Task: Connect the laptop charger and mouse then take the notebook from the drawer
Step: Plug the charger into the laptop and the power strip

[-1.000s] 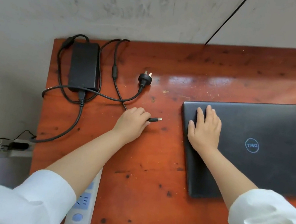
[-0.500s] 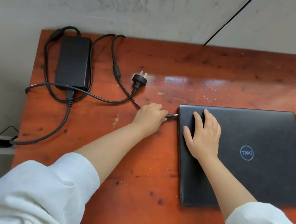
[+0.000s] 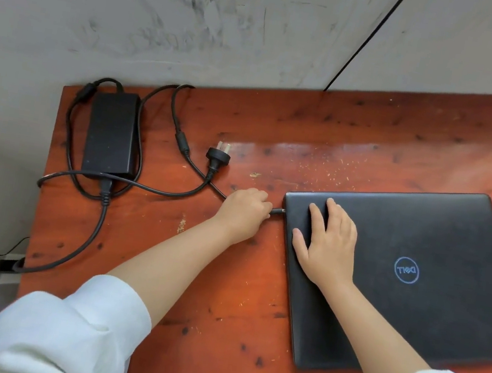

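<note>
The closed laptop lay on the worktop at 3 o'clock. The left hand had its fingers clamped on the charger plug, its tip touching the laptop's left edge. The right hand pressed flat on the lid, fingers apart. The charger brick sat at 10 o'clock, the wall plug lying loose beside it.

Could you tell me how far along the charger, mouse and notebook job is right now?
Nothing is finished. In hand: the left hand presses the charger's barrel connector against the closed black laptop, steadied by the right hand. Left: the three-pin wall plug lies loose on the reddish wooden desk; mouse and notebook are unseen.
</note>
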A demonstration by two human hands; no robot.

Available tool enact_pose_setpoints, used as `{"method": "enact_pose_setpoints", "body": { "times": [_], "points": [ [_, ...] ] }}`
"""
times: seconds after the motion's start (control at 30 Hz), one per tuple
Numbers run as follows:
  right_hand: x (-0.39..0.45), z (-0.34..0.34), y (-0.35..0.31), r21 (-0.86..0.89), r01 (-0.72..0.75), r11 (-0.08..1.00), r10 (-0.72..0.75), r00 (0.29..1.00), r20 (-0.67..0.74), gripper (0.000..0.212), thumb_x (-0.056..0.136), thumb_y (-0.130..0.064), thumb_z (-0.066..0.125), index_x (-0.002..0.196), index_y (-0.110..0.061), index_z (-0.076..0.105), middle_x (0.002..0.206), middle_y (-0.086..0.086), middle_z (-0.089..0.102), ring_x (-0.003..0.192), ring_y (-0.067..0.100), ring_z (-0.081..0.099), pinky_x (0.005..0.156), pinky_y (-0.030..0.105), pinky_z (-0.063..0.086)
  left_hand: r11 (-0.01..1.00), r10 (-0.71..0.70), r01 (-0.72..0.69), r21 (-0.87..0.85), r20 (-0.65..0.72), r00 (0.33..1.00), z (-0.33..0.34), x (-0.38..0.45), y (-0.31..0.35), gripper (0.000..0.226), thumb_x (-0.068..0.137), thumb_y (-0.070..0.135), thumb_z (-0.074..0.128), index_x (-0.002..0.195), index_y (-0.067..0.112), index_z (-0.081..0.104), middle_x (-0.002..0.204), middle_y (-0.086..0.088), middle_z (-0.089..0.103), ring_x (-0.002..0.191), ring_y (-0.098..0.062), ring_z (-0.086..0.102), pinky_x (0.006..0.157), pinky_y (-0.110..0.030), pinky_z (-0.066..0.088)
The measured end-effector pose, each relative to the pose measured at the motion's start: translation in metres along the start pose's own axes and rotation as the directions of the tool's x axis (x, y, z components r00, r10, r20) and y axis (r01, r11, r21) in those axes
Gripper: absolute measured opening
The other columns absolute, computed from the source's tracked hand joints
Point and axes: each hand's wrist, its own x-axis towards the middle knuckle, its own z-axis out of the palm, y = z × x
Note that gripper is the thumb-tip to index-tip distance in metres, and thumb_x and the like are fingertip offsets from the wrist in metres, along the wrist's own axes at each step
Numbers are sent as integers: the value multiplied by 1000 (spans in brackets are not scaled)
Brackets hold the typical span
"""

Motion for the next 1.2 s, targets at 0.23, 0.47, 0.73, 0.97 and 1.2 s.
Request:
{"method": "enact_pose_setpoints", "body": {
  "times": [0.23,0.47,0.73,0.97,1.2],
  "points": [
    [3,2,3,-56,36,998,-37,999,-22,54,77,-37,38,108,1,63,116,32,61,104,45,60,85,57,49,991,127,-118,65,-161,979,-7,0,9,29,46,-1,88,45,0,60,44,-12,56,39,-27,56,32,-19,40],
    [5,4,5,-89,56,994,-60,998,-38,55,77,-37,36,107,0,63,115,31,62,103,43,61,84,55,50,993,111,-100,62,-221,969,5,2,9,25,46,-2,87,47,1,63,44,-11,57,39,-25,57,35,-18,43],
    [1,2,8,-56,67,996,-69,997,-38,50,77,-36,44,106,1,64,114,33,61,103,46,60,85,57,48,971,-238,237,-39,-296,925,-23,5,-8,33,89,26,55,111,2,62,106,-18,65,103,-35,55,82,-43,47],
    [1,8,12,41,71,997,-67,993,-99,49,81,-29,59,118,2,55,130,33,49,119,47,47,100,57,36,546,-823,741,-391,-87,561,-25,-3,-39,41,87,25,59,121,3,51,124,-22,53,116,-38,50,94,-43,43],
    [3,10,16,55,77,996,-72,994,-84,50,85,-28,57,126,0,48,139,30,38,129,42,35,107,53,25,612,-784,705,-357,-156,601,-20,-50,-22,29,94,14,45,120,2,49,120,-21,52,110,-40,51,90,-44,43]
  ]
}}
